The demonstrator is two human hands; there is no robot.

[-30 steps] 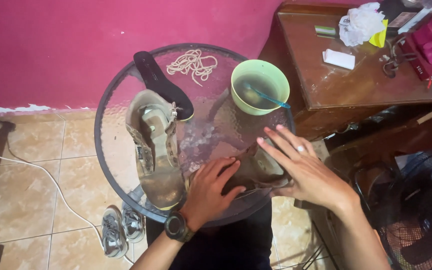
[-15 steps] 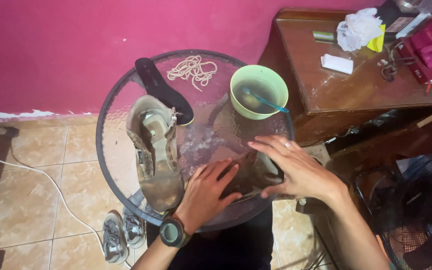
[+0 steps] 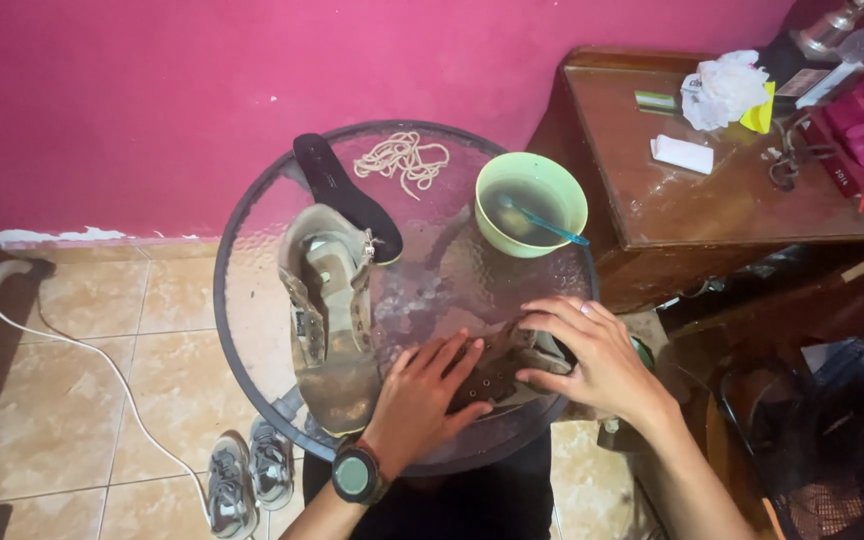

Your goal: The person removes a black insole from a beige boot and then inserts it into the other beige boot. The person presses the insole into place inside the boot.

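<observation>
Dark shoe point(image 3: 497, 372) lying at near edge of round glass table point(image 3: 252, 250), now pinned flat between both hands; a second ago right hand point(image 3: 592, 360) was raised over it with fingers spread. Left hand point(image 3: 430, 395) pressed on laced side, right hand curled over heel end. Grip settled, shoe steadied. Second, unlaced tan shoe point(image 3: 330, 310) alongside; green bowl point(image 3: 532, 203) with toothbrush point(image 3: 544, 223) beyond

The left hand point(image 3: 430, 395) lay palm down, fingers spread forward, a dark watch on its wrist. The right hand point(image 3: 592, 355) sat just beside it, fingers curled inward, thumb apparently tucked under. Both forearms extended from below, converging.
</observation>
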